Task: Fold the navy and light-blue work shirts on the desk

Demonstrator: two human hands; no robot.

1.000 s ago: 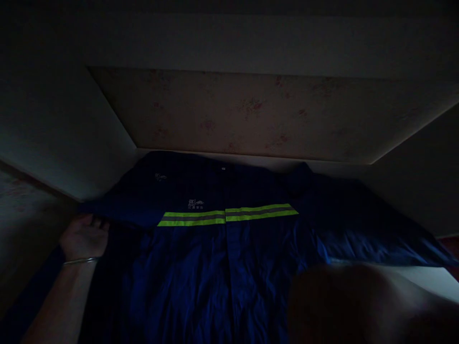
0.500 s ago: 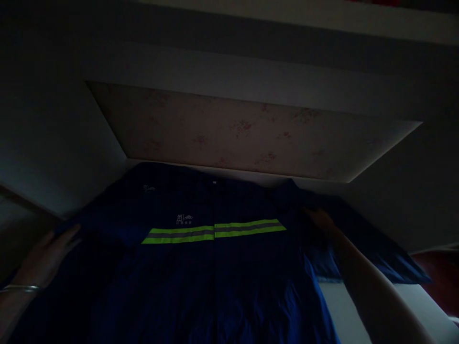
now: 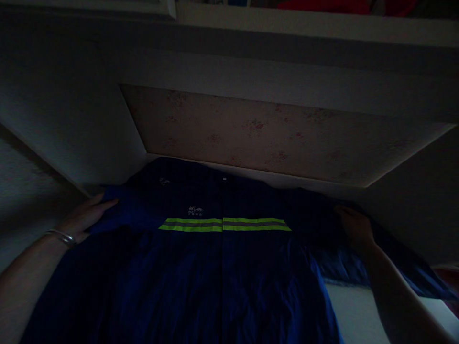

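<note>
A dark blue work jacket (image 3: pixel 179 272) is spread front side up, with a yellow-green and grey reflective band (image 3: pixel 225 224) across its chest. White printing shows above the band. On the left, my left hand (image 3: pixel 88 212), with a bracelet at the wrist, grips the jacket's sleeve near the shoulder, its thumb over the raised cloth. My right hand (image 3: pixel 355 228) is on the other sleeve, fingers bent against the fabric. Deep shadow hides part of those fingers. That sleeve stretches away to the right.
Behind the jacket stands a pale frame around a floral panel (image 3: pixel 254 129). A shelf edge (image 3: pixel 287 26) runs overhead, with red items above it. A white surface (image 3: pixel 353 310) shows beneath the right sleeve. Side walls close in left and right.
My left hand has moved up and right and now lifts the sleeve cloth. My right hand has shifted outward along the other sleeve. The view has turned slightly left.
</note>
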